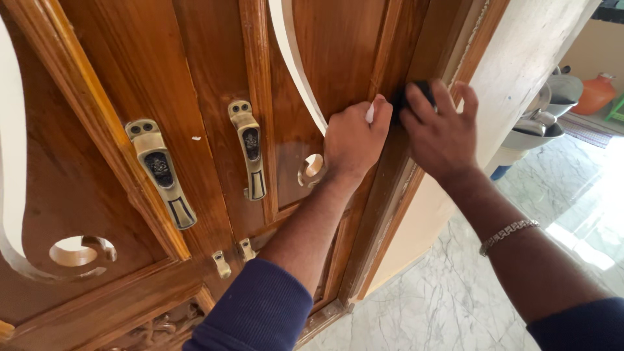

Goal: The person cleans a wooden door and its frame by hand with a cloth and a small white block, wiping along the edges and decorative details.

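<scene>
Blue sleeves [257, 312] reach up to a wooden door [195, 78] with brass handles [249, 148]. The left hand [354, 140] pinches a small white piece [370, 114]; the right hand [439, 130] presses a dark pad [416, 91] against the frame [390, 169]. Steel pots [546, 110] stand beyond on the marble floor [455, 292].

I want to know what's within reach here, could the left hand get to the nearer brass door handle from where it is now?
Probably yes: the left hand rests on the door, and bare wood lies between it and the brass handle.
</scene>
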